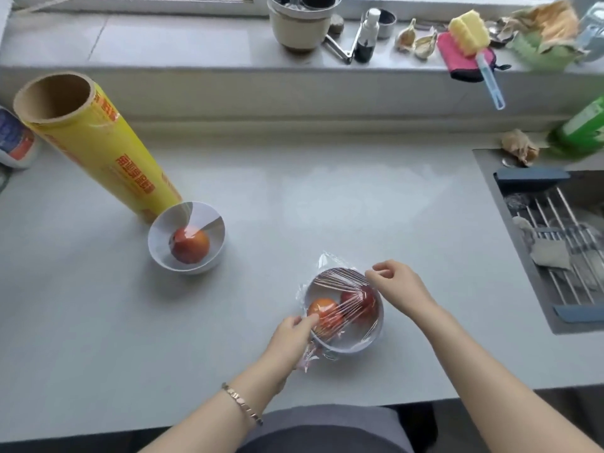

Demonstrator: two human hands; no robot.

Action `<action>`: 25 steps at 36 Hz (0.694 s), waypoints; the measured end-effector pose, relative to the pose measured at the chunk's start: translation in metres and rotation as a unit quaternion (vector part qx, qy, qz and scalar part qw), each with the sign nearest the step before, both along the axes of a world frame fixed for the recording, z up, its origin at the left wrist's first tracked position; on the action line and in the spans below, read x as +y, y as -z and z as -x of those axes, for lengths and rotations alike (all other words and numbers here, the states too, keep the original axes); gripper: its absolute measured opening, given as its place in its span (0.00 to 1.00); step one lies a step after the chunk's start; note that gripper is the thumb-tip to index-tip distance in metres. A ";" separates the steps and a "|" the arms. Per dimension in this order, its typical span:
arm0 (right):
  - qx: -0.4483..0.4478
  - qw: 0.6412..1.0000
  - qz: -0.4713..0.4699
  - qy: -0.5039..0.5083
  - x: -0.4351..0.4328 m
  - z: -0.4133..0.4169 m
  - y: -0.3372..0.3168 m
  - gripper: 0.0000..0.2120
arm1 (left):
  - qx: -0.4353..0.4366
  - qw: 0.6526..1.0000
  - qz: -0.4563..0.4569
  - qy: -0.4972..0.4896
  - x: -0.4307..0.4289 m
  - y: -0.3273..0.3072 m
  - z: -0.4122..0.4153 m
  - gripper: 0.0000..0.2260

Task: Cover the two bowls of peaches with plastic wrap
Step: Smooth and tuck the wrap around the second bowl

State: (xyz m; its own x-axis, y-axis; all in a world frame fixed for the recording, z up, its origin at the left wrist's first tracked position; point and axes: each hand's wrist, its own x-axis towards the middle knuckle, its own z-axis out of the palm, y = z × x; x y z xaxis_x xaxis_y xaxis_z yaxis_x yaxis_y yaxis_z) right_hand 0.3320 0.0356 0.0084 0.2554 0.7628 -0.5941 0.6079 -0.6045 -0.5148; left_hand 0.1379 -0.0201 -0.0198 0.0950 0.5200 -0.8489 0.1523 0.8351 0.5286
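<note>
Near bowl (346, 317), 2 peaches inside, at counter (327, 197) front edge w/ wrap sheet (340, 282) stretched across top. Left hand (292, 333) pinching film at near-left rim, right hand (397, 282) pinching it at far-right rim: opposite pulls, prob. to tension film before tucking under. Far bowl (186, 238), 1 peach, uncovered, just beside upright yellow wrap roll (98, 148). Sink (555, 243) to right, well apart; nothing blocking reach to roll.

Single head view, wide-angle, looking forward and steeply down over countertop (327, 191), close.
</note>
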 end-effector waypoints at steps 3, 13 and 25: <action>0.053 0.998 0.012 0.035 -0.010 0.001 0.008 0.07 | -0.026 0.999 0.010 -0.026 0.004 -0.001 0.001 0.14; 0.158 0.983 0.057 0.069 -0.041 0.037 0.008 0.14 | 0.068 0.991 -0.093 -0.068 0.040 -0.003 0.045 0.06; 0.058 0.993 -0.050 -0.095 0.008 0.063 0.003 0.16 | 0.136 0.964 -0.226 -0.016 0.070 -0.006 0.074 0.10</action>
